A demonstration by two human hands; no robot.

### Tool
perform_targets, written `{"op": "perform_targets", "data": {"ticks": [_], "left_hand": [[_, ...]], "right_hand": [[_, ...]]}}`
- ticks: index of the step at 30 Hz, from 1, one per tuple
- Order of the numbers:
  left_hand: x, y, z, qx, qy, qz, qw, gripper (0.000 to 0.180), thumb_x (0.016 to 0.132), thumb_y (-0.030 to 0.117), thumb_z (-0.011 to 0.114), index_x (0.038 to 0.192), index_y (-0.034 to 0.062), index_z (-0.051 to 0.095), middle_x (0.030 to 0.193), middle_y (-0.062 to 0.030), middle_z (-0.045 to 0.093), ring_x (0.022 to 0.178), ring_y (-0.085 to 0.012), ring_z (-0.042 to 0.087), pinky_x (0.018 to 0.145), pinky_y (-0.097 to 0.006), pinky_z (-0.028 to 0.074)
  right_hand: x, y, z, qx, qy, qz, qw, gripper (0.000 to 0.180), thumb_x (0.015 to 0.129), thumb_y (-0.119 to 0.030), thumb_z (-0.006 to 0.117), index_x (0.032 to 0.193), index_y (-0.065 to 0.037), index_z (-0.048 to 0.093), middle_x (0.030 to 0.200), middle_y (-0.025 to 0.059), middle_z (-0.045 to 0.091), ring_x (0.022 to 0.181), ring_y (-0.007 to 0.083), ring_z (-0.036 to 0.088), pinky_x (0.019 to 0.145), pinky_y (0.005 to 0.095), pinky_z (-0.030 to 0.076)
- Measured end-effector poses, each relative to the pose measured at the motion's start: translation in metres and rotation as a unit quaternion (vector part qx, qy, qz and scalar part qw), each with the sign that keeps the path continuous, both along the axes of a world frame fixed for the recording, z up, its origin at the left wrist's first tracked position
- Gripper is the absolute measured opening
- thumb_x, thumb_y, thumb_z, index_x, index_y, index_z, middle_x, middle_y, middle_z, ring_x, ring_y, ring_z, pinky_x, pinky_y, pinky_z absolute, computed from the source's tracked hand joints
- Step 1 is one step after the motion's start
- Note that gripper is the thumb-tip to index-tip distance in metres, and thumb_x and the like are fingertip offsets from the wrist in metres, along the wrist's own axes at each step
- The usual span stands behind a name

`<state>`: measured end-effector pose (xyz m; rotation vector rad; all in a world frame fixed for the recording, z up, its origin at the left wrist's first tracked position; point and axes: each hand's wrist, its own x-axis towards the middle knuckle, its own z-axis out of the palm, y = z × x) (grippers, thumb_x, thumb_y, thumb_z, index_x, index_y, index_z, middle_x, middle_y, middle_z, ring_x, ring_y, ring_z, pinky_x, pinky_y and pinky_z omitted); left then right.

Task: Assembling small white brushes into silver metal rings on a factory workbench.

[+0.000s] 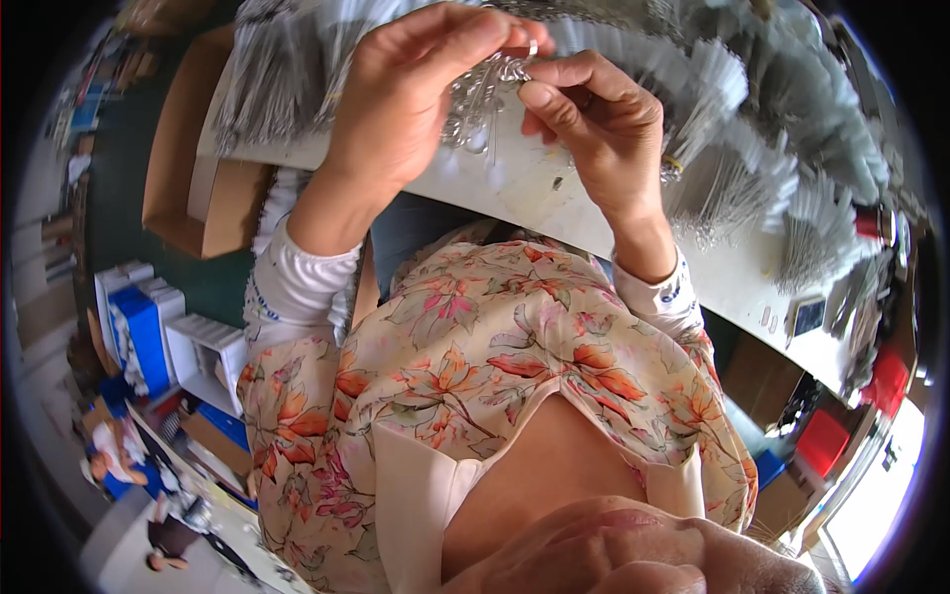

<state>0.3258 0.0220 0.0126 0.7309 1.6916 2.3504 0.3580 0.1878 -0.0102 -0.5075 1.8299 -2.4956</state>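
Note:
Both of my hands are raised close together over the white table. My left hand [401, 94] curls over a small cluster of looped metal wires [477, 104], its fingers bent toward the right. A small shiny strip [533, 47] shows at its fingertips; its kind is too small to tell. My right hand [604, 114] pinches the right end of the cluster between thumb and forefinger. Loose loops hang below, over the tabletop. The left fingers partly hide the cluster's far side.
Bundles of thin wires with whitish tufts [727, 79] cover the table's [495, 193] far and right parts. More wire bundles [282, 89] lie at left. A cardboard box [188, 218] stands beyond the left edge. Red stools [821, 441] are at lower right; two people are at lower left.

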Motion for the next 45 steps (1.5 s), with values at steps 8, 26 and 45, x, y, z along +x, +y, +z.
{"op": "perform_targets", "data": {"ticks": [8,26,45], "left_hand": [[0.025,-0.08,0.008,-0.08,-0.007,0.198,0.977,0.018,0.089,0.013,0.053,0.091,-0.003,0.06,0.089,-0.0094,0.063,0.076,-0.0143,0.06,0.072,-0.027,0.048],[0.157,-0.251,-0.29,-0.85,-0.132,-0.011,0.509,0.015,0.074,0.011,0.058,0.084,0.0061,0.068,0.083,-0.0111,0.066,0.081,-0.0277,0.065,0.06,-0.042,0.05],[-0.053,-0.155,-0.006,-0.411,-0.055,-0.205,0.887,0.022,0.086,0.017,0.058,0.098,-0.0014,0.061,0.092,-0.0084,0.064,0.085,-0.0148,0.061,0.077,-0.027,0.048]], "right_hand": [[-0.013,-0.055,-0.051,0.108,0.008,0.031,0.994,0.019,0.081,-0.008,0.065,0.096,0.003,0.061,0.086,0.0054,0.064,0.081,0.0099,0.059,0.072,0.0206,0.047],[0.004,-0.03,-0.136,0.301,-0.224,0.206,0.903,0.01,0.084,-0.005,0.059,0.09,0.002,0.061,0.069,0.0045,0.06,0.057,0.0061,0.052,0.048,0.0183,0.043],[-0.023,0.029,-0.059,0.188,-0.142,0.148,0.96,0.006,0.082,-0.001,0.06,0.088,0.002,0.06,0.076,0.0036,0.06,0.063,0.0075,0.056,0.055,0.0203,0.046]]}}
